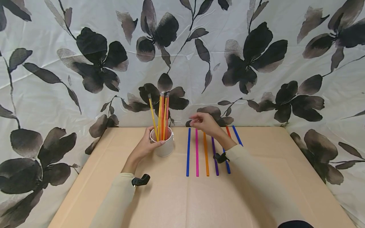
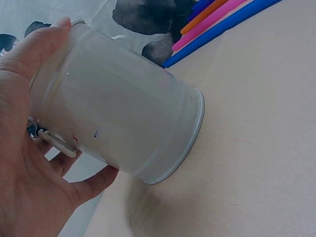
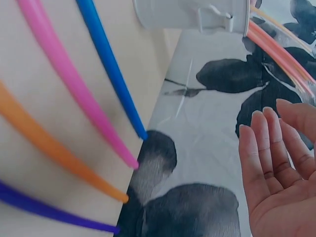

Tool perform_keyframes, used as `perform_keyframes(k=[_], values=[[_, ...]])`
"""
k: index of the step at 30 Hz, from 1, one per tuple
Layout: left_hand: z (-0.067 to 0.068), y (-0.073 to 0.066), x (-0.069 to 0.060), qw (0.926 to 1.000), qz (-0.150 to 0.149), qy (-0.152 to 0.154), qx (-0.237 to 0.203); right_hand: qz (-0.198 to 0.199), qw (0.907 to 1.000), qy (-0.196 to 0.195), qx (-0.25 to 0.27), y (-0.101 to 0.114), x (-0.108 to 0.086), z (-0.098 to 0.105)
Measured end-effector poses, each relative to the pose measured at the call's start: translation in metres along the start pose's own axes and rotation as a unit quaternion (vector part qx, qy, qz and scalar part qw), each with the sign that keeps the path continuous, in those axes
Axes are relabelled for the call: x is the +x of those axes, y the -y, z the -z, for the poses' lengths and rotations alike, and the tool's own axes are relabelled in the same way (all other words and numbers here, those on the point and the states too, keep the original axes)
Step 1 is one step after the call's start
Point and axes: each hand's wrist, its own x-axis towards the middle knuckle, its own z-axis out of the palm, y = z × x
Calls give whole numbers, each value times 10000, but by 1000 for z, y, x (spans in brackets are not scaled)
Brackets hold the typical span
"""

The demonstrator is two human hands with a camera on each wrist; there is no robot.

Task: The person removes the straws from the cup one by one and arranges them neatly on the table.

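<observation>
My left hand (image 1: 144,147) grips a small white metal pail (image 1: 165,149), thumb on the near side. Yellow and orange pencils (image 1: 163,117) stand in it, their upper ends sticking out. Right of the pail, slim coloured sticks lie roughly side by side: a blue stick (image 1: 188,152), a pink stick (image 1: 197,155), an orange stick (image 1: 206,155) and a purple stick (image 1: 217,169) among them. My right hand (image 1: 209,125) hovers over their far ends, fingers loosely bent with nothing between them. In the right wrist view the right palm (image 3: 286,202) shows bare.
My right forearm partly covers a red stick (image 1: 228,131) and two more blue sticks, one of them a slanting blue stick (image 1: 237,136). A floral cloth (image 1: 205,82) hangs behind the far edge of the light brown tabletop (image 1: 171,196).
</observation>
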Motion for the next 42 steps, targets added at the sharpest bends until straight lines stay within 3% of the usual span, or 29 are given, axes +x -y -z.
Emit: perform_keyframes(k=[3, 10, 14, 22, 31, 38, 42], values=[[1, 0, 0, 10000, 11, 29, 15, -5, 10000, 8, 56, 4, 4, -9], [6, 30, 12, 10000, 18, -22, 74, 31, 9996, -59, 274, 11, 12, -28], [7, 35, 14, 9999, -59, -76, 137, 78, 9985, -57, 533, 13, 18, -39], [6, 33, 12, 9996, -171, -140, 202, 149, 9963, 47, 844, 22, 28, -62], [5, 34, 12, 9997, -209, -85, 123, 154, 9970, -86, 750, 25, 41, -83], [5, 35, 15, 9998, -139, -66, 133, 116, 9941, 35, 1078, 26, 51, -98], [5, 34, 17, 9997, -167, -101, 161, 59, 9953, 32, 961, 29, 54, -104]])
